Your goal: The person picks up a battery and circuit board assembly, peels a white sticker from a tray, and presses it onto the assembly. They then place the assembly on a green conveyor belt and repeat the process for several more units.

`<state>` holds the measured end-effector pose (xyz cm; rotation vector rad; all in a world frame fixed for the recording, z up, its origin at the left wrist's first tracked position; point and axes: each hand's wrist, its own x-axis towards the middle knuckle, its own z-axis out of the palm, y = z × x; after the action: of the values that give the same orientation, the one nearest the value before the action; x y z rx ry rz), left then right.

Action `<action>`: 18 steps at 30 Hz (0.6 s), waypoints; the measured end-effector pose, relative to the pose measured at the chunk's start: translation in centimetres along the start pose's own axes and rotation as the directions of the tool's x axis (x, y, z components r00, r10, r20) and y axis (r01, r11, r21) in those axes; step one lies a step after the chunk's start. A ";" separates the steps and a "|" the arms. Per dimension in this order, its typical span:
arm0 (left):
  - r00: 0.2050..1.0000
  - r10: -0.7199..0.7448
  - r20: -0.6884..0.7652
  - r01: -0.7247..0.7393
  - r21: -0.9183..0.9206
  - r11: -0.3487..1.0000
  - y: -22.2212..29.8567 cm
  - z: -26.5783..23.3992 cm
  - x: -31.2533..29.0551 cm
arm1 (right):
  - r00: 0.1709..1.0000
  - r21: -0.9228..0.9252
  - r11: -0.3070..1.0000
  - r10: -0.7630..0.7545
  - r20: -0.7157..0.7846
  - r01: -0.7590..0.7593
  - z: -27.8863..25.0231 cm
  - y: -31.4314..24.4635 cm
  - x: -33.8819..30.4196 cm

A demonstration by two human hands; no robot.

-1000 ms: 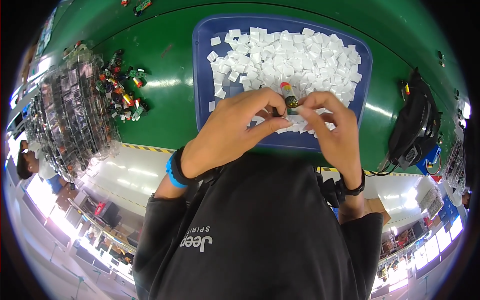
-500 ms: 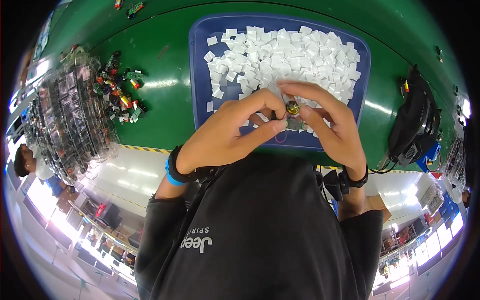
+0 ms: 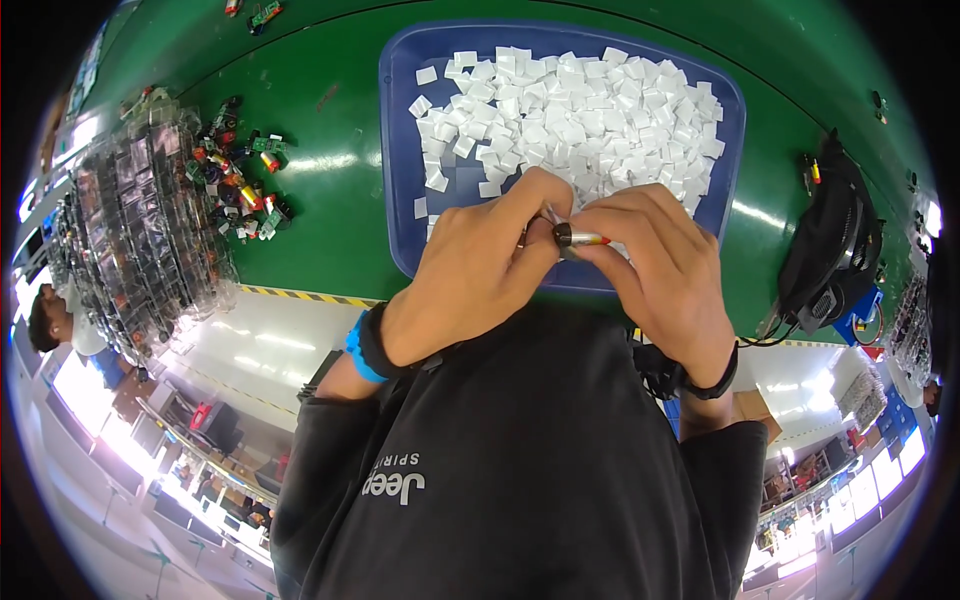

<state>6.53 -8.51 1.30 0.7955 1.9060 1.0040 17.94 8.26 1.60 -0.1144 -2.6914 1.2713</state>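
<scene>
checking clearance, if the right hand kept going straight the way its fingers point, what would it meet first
The right hand points left, so it would likely first meet the left hand; both already pinch the same small dark cylinder above the blue tray. Depth is unclear.

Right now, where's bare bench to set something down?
Free: green mat between the small-parts pile and blue tray, and right of the tray before the black bag. Crowded: tray full of white squares; bagged parts far left.

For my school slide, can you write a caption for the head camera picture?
Both hands, left hand and right hand, pinch a small dark cylinder above a blue tray of white squares.
</scene>
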 end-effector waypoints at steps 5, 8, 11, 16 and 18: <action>0.998 -0.008 0.055 0.015 -0.126 0.992 -0.4 -0.3 0.1 | 0.993 -0.013 0.996 -0.084 -0.081 0.083 -0.4 0.5 -0.4; 0.990 0.113 0.082 -0.102 -0.124 0.987 -0.9 -0.5 0.1 | 0.988 -0.022 0.998 -0.068 -0.140 0.065 -0.9 0.9 -0.4; 0.996 0.049 0.075 -0.028 -0.251 0.968 -1.0 -0.5 -0.1 | 0.990 0.009 0.998 -0.064 -0.122 0.066 -1.0 0.9 -0.2; 0.974 0.221 -0.043 -0.225 -0.126 0.966 -1.5 -0.4 0.6 | 0.995 0.087 0.995 -0.038 -0.096 0.047 -0.8 1.1 -0.7; 0.989 0.146 -0.018 -0.147 -0.101 0.984 -1.1 -0.4 0.4 | 0.998 0.065 0.998 -0.021 -0.055 0.025 -1.0 0.8 -0.5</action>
<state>5.81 -8.91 0.32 0.8819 1.8100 1.1877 18.60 9.46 1.51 -0.1077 -2.5953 1.3282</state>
